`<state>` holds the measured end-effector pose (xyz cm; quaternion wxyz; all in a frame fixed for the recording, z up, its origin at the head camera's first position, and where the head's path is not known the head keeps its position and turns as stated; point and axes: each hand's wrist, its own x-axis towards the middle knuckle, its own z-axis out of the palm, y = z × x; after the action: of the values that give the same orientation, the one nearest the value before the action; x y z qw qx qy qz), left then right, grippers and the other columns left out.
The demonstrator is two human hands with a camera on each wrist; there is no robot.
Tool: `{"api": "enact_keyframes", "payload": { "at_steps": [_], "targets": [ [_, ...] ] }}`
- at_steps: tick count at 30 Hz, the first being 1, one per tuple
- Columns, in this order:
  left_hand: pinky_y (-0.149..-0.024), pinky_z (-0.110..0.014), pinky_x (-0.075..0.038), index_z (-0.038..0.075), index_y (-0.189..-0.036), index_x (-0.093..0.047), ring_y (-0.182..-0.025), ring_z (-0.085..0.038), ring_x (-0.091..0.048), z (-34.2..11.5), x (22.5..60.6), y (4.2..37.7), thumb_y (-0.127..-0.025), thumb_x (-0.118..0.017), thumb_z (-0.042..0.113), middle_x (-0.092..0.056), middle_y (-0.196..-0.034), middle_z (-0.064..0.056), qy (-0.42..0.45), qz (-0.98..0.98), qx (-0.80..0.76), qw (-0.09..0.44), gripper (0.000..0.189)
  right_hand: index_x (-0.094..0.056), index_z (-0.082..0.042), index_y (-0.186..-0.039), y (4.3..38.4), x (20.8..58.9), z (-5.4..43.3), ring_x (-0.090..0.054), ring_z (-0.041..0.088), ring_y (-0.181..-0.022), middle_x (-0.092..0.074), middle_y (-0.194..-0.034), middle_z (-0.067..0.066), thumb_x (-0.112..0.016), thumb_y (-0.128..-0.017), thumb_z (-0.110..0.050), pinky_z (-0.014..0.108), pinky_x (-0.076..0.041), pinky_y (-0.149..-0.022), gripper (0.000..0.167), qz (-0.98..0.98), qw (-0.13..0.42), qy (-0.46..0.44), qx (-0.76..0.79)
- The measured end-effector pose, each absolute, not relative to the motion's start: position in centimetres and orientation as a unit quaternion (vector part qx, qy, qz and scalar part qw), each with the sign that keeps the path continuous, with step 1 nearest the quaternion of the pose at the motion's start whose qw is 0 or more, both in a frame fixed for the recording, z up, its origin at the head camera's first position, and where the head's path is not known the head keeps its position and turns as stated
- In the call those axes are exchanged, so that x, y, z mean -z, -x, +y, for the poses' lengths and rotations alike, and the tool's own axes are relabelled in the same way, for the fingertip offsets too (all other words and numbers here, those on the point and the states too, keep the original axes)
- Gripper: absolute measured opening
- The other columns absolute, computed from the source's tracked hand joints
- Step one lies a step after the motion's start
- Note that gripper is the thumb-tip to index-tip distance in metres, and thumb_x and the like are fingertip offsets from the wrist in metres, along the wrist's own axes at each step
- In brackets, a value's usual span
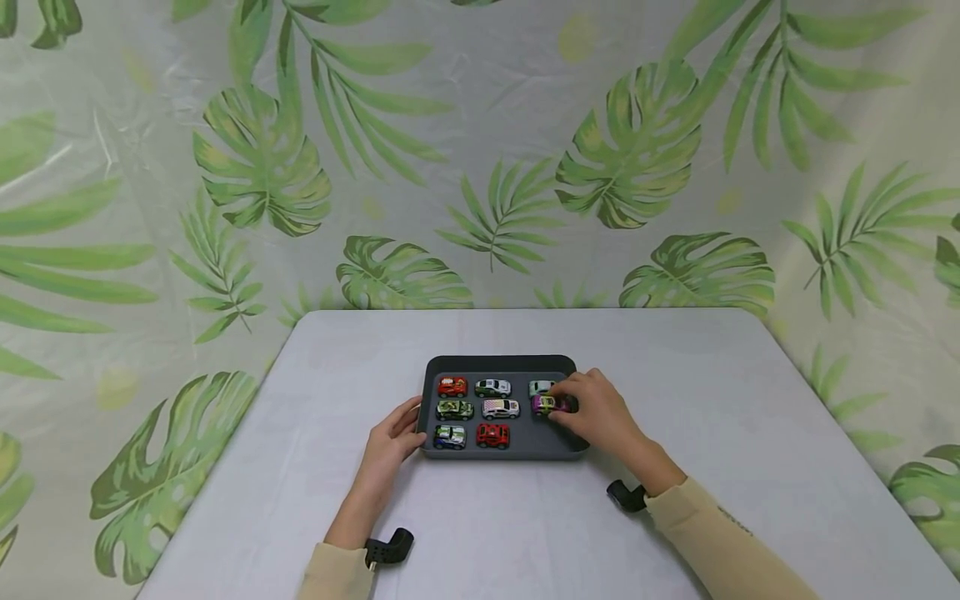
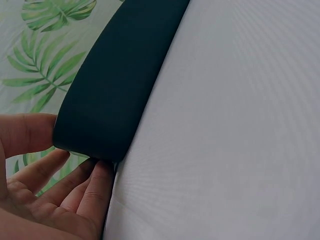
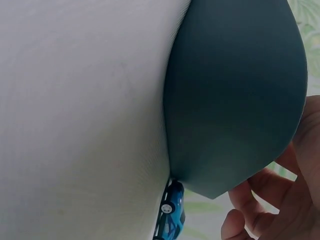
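Observation:
A dark grey tray [image 1: 525,450] on the table holds several small toy cars. At its left end, my left hand [image 1: 390,442] grips the wall; in the left wrist view the fingers [image 2: 95,197] bend against the lower edge of the tray [image 2: 107,110]. My right hand [image 1: 596,410] reaches over the right wall, thumb and fingers pinching a purple and green toy car [image 1: 542,405]. Just behind that car sits a pale green toy car [image 1: 540,387], partly hidden by the fingers. In the right wrist view, the tray wall [image 3: 235,100] hides the pinched car.
Two red cars [image 1: 452,386] [image 1: 492,435], a green camouflage car [image 1: 454,409] and several white patterned cars [image 1: 500,408] fill the tray's left and middle. A blue toy car [image 3: 172,212] stands outside by the tray's corner. A leaf-print sheet [image 1: 495,167] hangs behind the white table [image 1: 360,350].

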<state>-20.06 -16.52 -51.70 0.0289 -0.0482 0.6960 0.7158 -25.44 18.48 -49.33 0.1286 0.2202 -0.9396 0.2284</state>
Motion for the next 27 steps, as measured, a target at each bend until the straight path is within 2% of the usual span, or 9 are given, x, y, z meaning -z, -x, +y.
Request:
{"api": "enact_keyframes", "payload": {
  "at_steps": [18,27],
  "targets": [
    [-0.102,-0.037,-0.048,0.013,-0.149,-0.051,-0.137,-0.028,-0.046,-16.6,51.86,20.19,-0.091,-0.06,-0.006,-0.048,-0.149,-0.017,0.042,0.692,-0.72,0.03,0.062,-0.078,-0.02,-0.103,25.55,49.12,18.25,-0.05,0.021,-0.089,-0.068,-0.096,-0.005,-0.09,-0.076,-0.03,0.041,-0.045,-0.075,0.032,-0.942,0.144,-0.225,-0.204],
    [-0.103,-0.038,-0.046,0.014,-0.149,-0.05,-0.137,-0.028,-0.046,-16.65,52.06,20.33,-0.091,-0.06,-0.006,-0.048,-0.149,-0.017,0.045,0.691,-0.721,0.034,0.062,-0.078,-0.02,-0.104,25.29,48.83,18.31,-0.05,0.022,-0.09,-0.07,-0.097,-0.003,-0.09,-0.075,-0.028,0.043,-0.043,-0.074,0.033,-0.942,0.128,-0.233,-0.205]
  ]
}}
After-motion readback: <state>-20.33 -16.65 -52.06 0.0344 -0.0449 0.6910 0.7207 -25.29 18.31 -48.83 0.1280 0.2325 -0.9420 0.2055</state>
